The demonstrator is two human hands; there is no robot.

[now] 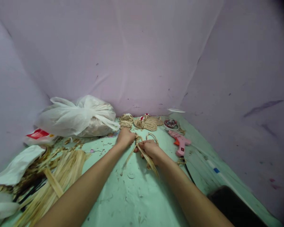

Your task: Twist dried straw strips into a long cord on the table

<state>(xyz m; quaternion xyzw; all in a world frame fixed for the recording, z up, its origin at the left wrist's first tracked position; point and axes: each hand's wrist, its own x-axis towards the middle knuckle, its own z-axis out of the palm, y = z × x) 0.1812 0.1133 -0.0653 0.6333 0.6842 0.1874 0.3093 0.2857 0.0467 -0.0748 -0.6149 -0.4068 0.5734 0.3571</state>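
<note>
Dried, straw-coloured plant strips (148,158) hang loose from a knotted, braid-like piece (137,138) held between my hands, just above the green surface. My left hand (126,137) is closed at the upper left end of this piece, its fingertips partly hidden. Slightly lower and to the right, my right hand (150,148) pinches the strips with curled fingers. A curved loop of fibre cord (152,136) shows behind the right hand. Beyond the hands lie woven sole-shaped pieces (149,123), with small red and white decorations on top.
On the left are a tied white plastic bag (85,115) and a pile of flat dried strips (68,167). To the right, a pink glue gun (181,143) trails a black cord near a round container of small items (171,124). A dark object (234,208) sits front right. Pale walls enclose the surface.
</note>
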